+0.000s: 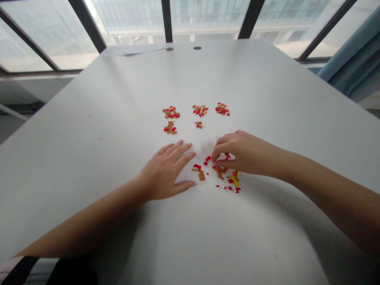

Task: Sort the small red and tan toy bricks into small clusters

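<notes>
On the white table [89, 158] the left hand [169, 170] is lying spread, empty; the right hand [237, 152], fingers curled (any hold, I cannot tell), is hiding some loose red, brown and yellow plastic bricks [235, 181]. Five brick heaps [200, 110] are lying beyond; a blue fabric curtain [356, 59] is hanging far right.

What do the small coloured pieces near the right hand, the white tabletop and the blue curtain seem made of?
Coloured pieces: probably moulded plastic, given the saturated colours and blocky shapes; too small to judge gloss.
White tabletop: perhaps laminate or painted board, smooth, with a soft sheen and blurred reflections.
Blue curtain: likely fabric, matt-looking, hanging in soft folds.
</notes>
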The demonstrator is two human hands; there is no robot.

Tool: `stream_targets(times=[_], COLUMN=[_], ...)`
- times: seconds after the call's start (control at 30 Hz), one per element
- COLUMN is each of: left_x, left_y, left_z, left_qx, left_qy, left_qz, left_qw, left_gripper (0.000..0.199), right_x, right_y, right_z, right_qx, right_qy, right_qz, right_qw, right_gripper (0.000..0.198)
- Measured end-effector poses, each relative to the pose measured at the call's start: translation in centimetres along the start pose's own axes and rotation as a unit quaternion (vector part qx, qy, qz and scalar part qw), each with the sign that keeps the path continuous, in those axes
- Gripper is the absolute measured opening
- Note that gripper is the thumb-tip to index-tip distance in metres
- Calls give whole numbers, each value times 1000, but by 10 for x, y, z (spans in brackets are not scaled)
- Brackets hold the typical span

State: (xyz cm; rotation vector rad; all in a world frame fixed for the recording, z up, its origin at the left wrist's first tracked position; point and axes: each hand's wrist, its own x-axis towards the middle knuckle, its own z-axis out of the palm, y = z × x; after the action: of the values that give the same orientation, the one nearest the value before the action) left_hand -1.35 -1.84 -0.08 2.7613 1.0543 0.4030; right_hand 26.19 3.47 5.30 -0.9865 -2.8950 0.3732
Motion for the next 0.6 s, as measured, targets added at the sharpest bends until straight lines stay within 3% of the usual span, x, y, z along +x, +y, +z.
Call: stream_targets(times=[0.13,0.23,0.4,0.6], left_x=[0,0,0,-1], left_y=[0,1,0,0], left_z=[0,-1,0,0], left_qx=[-6,2,7,0], left_qy=[3,3,5,4], left_qz=[2,8,10,8], left_qw=[1000,1000,1000,1000], left_gripper=[71,72,72,72], right_x=[-1,5,31,57], right_y=[2,11,38,56], right_z=[0,-3,0,12], right_qx=[14,38,49,38], right_qy=[2,38,109,154], right_qz=[-10,10,71,60], right_qw=[1000,999,990,985], right_gripper=[12,16,15,16])
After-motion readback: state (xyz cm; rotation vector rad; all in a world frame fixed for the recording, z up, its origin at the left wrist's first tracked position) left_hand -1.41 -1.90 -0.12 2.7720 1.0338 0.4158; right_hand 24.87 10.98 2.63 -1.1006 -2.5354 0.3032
